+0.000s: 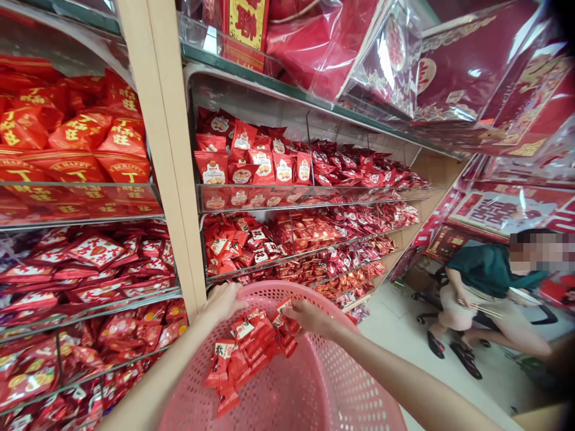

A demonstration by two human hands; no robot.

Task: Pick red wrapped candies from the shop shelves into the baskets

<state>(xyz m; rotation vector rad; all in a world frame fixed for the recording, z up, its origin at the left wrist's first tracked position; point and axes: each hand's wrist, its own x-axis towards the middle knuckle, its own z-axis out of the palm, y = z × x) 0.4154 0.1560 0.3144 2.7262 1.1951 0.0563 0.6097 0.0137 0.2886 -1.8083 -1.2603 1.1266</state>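
Observation:
A pink plastic basket (368, 383) with a perforated wall is in front of me, below the shelves. My left hand (227, 304) is closed over its far left rim. Inside, my right hand (309, 317) pinches a small red snack packet (284, 311) with a white label and dark lettering. Several matching red packets (251, 338) lie in a loose heap in the basket, between my two hands. The packet in my fingers hangs just above or against the right side of that heap; I cannot tell which.
Glass-edged shelves (314, 197) hold many red packets in divided compartments. A wooden post (168, 149) separates them from more packets (76, 143) at left. Wrapped red boxes (458, 72) sit above. At right, a person (489, 281) sits on a wheeled chair, holding chopsticks and a white container.

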